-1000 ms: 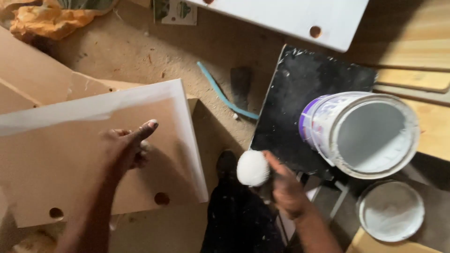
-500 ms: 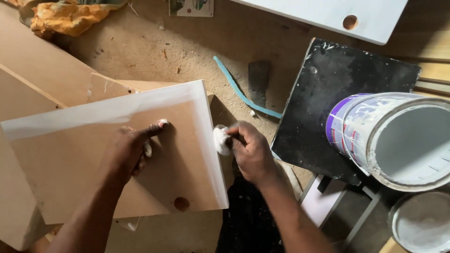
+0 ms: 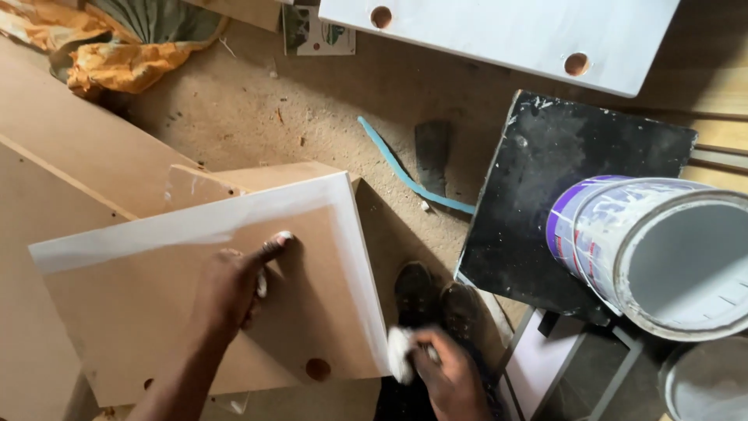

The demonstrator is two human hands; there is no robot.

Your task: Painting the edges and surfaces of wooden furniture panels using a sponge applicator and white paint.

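Left hand [image 3: 230,284] flat, fingers spread on tilted board [image 3: 156,320], right hand [image 3: 448,374] closed on white wad [image 3: 399,351] at board's lower right edge; risk: smearing the wet edge, or elbow clipping the open tilted paint can [image 3: 654,249]

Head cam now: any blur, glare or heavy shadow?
Head view: even soft light, no glare; right hand and its white pad slightly motion-blurred; left hand on the board sharp; paint can stretched near the frame edge.

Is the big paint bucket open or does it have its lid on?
Open. The paint bucket shows its bare inside and rim, and a round lid lies apart, below it.
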